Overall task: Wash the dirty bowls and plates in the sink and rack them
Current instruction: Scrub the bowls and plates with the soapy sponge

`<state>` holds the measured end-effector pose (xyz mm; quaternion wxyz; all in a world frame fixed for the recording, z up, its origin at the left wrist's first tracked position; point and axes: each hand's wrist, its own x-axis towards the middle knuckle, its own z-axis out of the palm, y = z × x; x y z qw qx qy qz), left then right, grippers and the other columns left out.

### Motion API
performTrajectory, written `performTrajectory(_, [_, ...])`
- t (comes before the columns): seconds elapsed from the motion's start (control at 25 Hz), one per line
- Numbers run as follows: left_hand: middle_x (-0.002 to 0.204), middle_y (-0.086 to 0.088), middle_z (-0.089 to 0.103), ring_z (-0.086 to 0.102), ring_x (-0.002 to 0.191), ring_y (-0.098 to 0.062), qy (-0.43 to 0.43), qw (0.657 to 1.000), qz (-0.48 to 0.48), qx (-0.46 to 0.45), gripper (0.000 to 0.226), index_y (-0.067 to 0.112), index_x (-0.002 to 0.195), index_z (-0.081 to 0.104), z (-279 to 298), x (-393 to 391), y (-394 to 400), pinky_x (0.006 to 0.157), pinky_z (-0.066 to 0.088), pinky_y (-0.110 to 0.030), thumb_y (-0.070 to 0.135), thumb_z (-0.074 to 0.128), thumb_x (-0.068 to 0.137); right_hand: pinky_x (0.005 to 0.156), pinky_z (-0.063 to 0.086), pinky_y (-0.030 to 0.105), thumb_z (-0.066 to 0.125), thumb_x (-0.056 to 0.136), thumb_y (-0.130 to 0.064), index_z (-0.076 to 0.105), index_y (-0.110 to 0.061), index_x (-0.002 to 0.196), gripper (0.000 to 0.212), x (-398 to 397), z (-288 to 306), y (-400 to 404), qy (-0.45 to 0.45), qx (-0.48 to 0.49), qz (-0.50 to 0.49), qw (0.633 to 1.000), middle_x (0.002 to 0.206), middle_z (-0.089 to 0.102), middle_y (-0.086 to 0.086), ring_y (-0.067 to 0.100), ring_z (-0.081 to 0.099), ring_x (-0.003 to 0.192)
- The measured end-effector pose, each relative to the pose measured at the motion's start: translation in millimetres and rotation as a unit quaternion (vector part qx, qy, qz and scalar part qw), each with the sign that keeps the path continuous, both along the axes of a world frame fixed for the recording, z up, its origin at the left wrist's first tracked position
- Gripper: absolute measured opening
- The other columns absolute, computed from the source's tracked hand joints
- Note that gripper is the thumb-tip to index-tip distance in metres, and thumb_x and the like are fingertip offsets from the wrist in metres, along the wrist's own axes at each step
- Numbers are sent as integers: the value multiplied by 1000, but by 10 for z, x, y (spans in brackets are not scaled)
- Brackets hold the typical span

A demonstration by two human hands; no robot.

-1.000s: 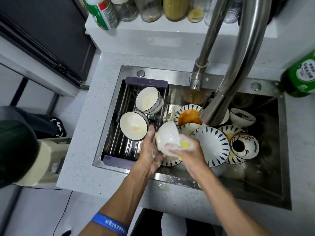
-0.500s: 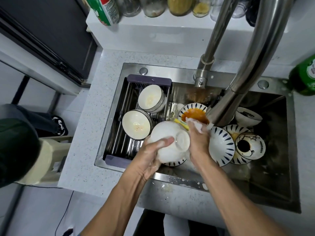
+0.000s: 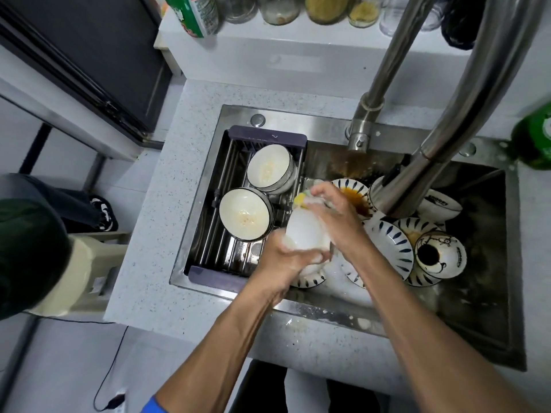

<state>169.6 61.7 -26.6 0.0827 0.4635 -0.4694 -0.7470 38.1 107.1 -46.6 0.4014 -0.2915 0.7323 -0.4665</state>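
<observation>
My left hand (image 3: 283,259) grips a soapy white bowl (image 3: 307,232) over the steel sink (image 3: 328,311). My right hand (image 3: 337,216) presses a yellow sponge (image 3: 300,200) against the bowl's far side. Two white bowls (image 3: 269,168) (image 3: 246,214) stand on edge in the purple-framed rack (image 3: 217,274) in the sink's left half. To the right lie several blue-striped plates (image 3: 390,245), one smeared with orange sauce (image 3: 356,198), and cartoon-printed bowls (image 3: 439,254) (image 3: 441,204).
The steel faucet (image 3: 441,144) arches over the sink's right half, its head low above the plates. A green bottle (image 3: 533,141) stands at the right edge. Jars and a green-red bottle (image 3: 193,13) line the back shelf. Speckled counter (image 3: 167,234) lies to the left.
The right hand has slid with the sponge from the bowl's right side over to its far left edge. The bowl has turned in the left hand, base now toward me.
</observation>
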Motion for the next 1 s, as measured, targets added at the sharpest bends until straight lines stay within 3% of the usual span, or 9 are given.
performTrajectory(0.2, [76,-16,66,66,69,-26,26,997,-32,-67,16,-1,86,67,37,-44,-79,59,55,-33,-7,73,71,66,46,21,44,99,-12,57,-31,132,40,55,80,-212,124,-2,102,987,135,57,-1,12,59,82])
performTrajectory(0.32, [62,-8,64,61,57,-21,60,992,-7,-111,11,7,69,67,-41,-46,-78,49,48,-31,-3,64,66,94,41,19,45,96,-7,62,-26,128,40,141,143,-179,207,-35,123,970,140,52,-4,11,52,115])
performTrajectory(0.44, [63,-6,65,58,51,-21,0,967,-141,-210,5,4,69,66,-92,-36,-30,47,51,-38,0,69,70,91,47,25,60,90,-22,65,-28,123,34,146,92,-116,105,-5,48,993,125,63,-4,10,58,110])
performTrajectory(0.6, [119,-5,69,67,104,-24,-166,689,-356,-609,34,21,106,73,-244,159,-184,94,52,-48,47,65,86,97,52,40,65,78,-21,63,-34,118,42,171,-41,7,-140,79,-160,974,119,64,-11,13,62,112])
performTrajectory(0.68, [158,-1,34,29,145,-16,-179,767,-247,-565,55,38,141,49,-240,200,-153,122,19,-47,58,53,90,94,54,43,57,83,1,68,-34,100,40,414,-46,87,-221,58,-315,921,108,70,-5,13,67,99])
performTrajectory(0.76, [156,0,34,31,142,-9,-175,916,-23,-360,57,35,151,31,-175,85,55,118,27,-28,28,54,99,91,55,43,51,79,17,68,-24,109,54,651,-135,70,-331,15,-390,859,109,71,11,23,69,94])
performTrajectory(0.8, [143,0,48,46,130,-11,-181,945,62,-265,58,31,150,35,-141,9,110,106,41,-21,7,49,99,84,57,40,52,78,19,66,-16,117,54,689,-209,60,-369,5,-406,836,110,70,18,24,68,89])
performTrajectory(0.92, [114,13,63,66,83,-10,-193,964,6,-183,64,29,141,45,-85,-14,-159,61,50,-9,-12,43,92,48,54,26,63,81,11,61,-11,126,50,380,-99,-61,-320,100,-327,883,106,70,14,8,64,55])
performTrajectory(1.0, [110,15,67,66,71,-3,-202,948,-68,-237,53,34,136,50,-18,-22,-345,56,53,-14,-2,47,97,59,60,33,66,84,6,53,-18,136,59,236,-59,-131,-306,95,-296,900,125,63,6,3,65,54])
